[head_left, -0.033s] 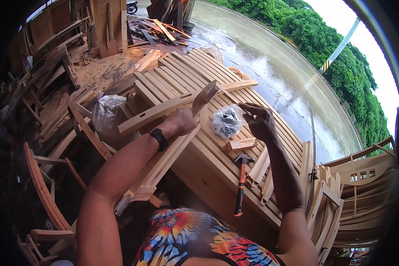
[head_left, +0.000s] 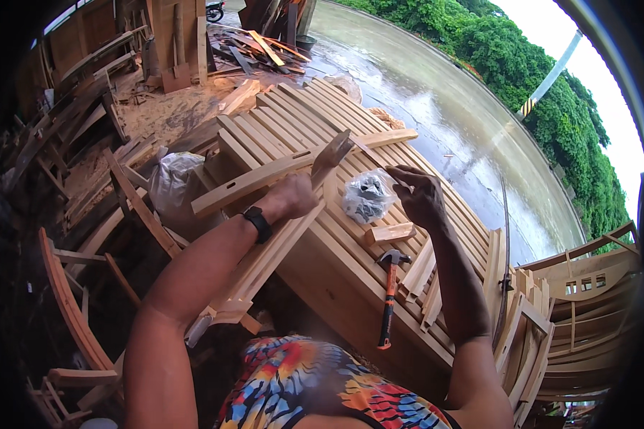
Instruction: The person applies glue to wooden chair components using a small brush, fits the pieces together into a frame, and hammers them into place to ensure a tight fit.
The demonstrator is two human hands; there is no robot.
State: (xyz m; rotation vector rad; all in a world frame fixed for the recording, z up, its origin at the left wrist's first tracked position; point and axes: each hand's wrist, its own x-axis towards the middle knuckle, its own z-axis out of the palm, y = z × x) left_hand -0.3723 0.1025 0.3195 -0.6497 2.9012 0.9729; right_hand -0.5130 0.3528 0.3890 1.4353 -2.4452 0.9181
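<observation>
My left hand (head_left: 290,196), with a black watch on its wrist, is closed round a short piece of wood (head_left: 329,159) that points up and away. My right hand (head_left: 420,198) is to the right, its fingers pinched at the near end of a thin brown strip (head_left: 370,154). The strip reaches toward the top of the wood piece; its kind is unclear. Below the hands sits a clear plastic bag (head_left: 368,195) with dark contents. A small wood block (head_left: 389,234) and a claw hammer (head_left: 388,300) with an orange and black handle lie nearer me.
Long wooden slats (head_left: 293,118) cover the work surface, with a slotted curved rail (head_left: 265,174) across them. Curved wooden parts (head_left: 71,300) crowd the left; more frames (head_left: 587,322) stand at right. A white plastic bag (head_left: 175,179) hangs at left. Beyond runs a wet road (head_left: 436,93).
</observation>
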